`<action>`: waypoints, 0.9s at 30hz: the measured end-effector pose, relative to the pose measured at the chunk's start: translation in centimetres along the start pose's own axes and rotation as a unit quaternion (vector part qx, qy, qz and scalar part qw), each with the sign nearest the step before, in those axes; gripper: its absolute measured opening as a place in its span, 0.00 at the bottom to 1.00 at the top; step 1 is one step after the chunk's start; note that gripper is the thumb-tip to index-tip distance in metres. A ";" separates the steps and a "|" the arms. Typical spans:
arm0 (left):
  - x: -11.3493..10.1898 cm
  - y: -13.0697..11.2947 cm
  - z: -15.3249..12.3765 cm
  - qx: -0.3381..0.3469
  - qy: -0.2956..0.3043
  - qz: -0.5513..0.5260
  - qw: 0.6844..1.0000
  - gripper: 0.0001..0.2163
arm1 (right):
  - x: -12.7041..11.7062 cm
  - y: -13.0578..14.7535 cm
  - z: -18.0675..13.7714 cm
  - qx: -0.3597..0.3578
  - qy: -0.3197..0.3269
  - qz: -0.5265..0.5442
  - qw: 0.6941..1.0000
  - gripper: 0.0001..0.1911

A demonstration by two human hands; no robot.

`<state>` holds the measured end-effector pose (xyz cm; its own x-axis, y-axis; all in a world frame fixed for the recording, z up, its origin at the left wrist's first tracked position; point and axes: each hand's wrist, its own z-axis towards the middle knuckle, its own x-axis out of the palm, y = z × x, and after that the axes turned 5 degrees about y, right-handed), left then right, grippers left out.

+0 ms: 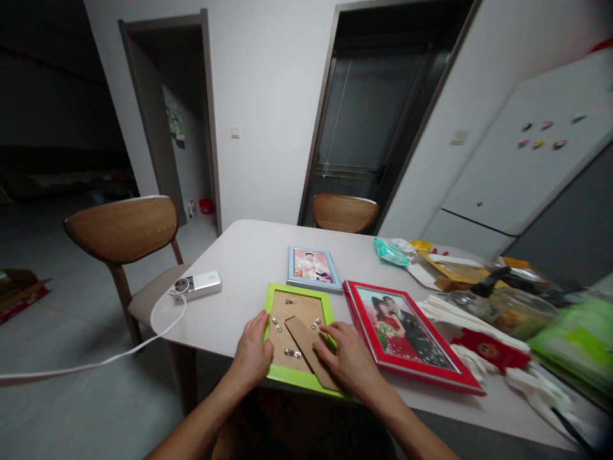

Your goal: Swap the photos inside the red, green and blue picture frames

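Note:
A green picture frame point(297, 377) lies face down at the table's near edge, its brown backing board point(287, 319) and stand flap point(306, 348) showing. My left hand point(251, 351) rests on the frame's left side, thumb on the backing, fingers curled over the edge. My right hand point(347, 354) lies on the frame's right side, fingers spread flat by a metal clip point(316, 324). A red frame point(407, 335) with a photo lies just to the right. A small blue frame point(313, 268) lies behind.
A white device point(197, 285) with a white cable point(96, 364) sits at the table's left edge. Two wooden chairs point(124, 230) stand around the white table point(239, 255). Papers, a glass bowl point(498, 310), wipes point(390, 251) and green packets point(579, 342) crowd the right side.

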<state>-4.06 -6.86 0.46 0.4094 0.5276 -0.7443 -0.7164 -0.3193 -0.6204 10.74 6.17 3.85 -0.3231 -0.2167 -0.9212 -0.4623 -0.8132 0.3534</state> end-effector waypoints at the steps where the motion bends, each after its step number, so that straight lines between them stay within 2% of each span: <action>1: 0.1 0.0 0.0 0.000 -0.002 -0.001 1.000 0.24 | 0.0 0.3 -0.1 0.001 0.007 -0.006 1.000 0.19; 6: 0.8 -0.2 -0.1 0.001 -0.017 -0.021 1.000 0.23 | 0.1 1.3 0.2 -0.016 0.049 -0.006 0.999 0.22; 11: 0.5 -0.7 -0.1 -0.018 -0.010 -0.083 0.996 0.21 | -0.6 1.1 0.8 0.006 0.044 0.064 0.997 0.22; 15: -0.8 -1.9 0.6 -0.063 0.003 -0.219 0.974 0.18 | -2.6 2.5 1.1 0.011 0.024 0.072 0.997 0.20; 18: -2.3 -2.3 1.3 -0.078 0.029 -0.321 0.944 0.15 | -3.6 4.6 1.3 -0.036 0.000 0.105 0.994 0.18; 22: -5.2 -0.8 1.5 -0.100 0.030 -0.417 0.903 0.15 | -3.1 5.4 1.2 -0.098 -0.013 0.158 0.983 0.17; 24: -6.6 0.7 1.3 -0.126 0.018 -0.429 0.894 0.15 | -2.3 4.2 0.9 -0.089 -0.012 0.144 0.985 0.18; 27: -7.9 2.9 1.0 -0.157 0.010 -0.393 0.906 0.13 | -0.9 1.2 0.3 -0.039 0.008 0.078 0.996 0.18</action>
<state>-9.98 -11.19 4.81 0.7356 0.6761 -0.0436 -0.0043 -0.0597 -0.9982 10.20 5.57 5.18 -0.3721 -0.3519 -0.8589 -0.3417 -0.8084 0.4793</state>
